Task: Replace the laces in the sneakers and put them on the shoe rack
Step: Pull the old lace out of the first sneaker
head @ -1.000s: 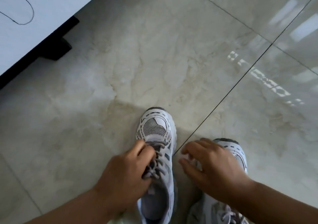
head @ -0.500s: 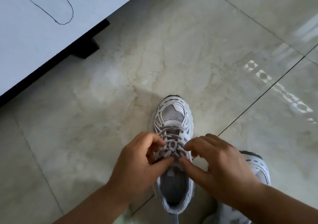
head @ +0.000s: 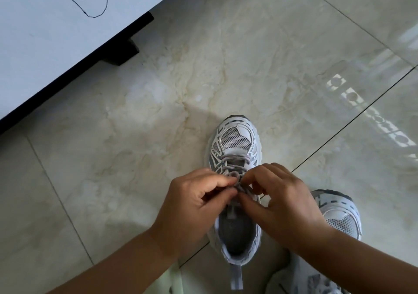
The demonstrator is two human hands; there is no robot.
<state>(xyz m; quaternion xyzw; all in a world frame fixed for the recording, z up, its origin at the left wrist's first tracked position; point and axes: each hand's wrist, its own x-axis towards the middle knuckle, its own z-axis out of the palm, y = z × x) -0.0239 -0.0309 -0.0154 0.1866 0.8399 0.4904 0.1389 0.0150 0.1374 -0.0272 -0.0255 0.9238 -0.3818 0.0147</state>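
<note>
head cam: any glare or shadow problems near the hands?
Head view: window glare streaks the glossy marble floor tiles at right, away from the work; left hand, right hand and grey-laced white mesh sneaker sit in soft shadow, still sharp.

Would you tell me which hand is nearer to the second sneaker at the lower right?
Right. The right hand partly overlaps that sneaker; the left hand works across the laced sneaker.

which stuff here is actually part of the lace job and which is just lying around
Part of the job:
- sneaker being worked on
- its grey lace
- left hand and right hand, both pinching the lace
- second sneaker, beside it

Just there:
- white board with a drawn black outline
- black foot under it
- tiled floor
</note>
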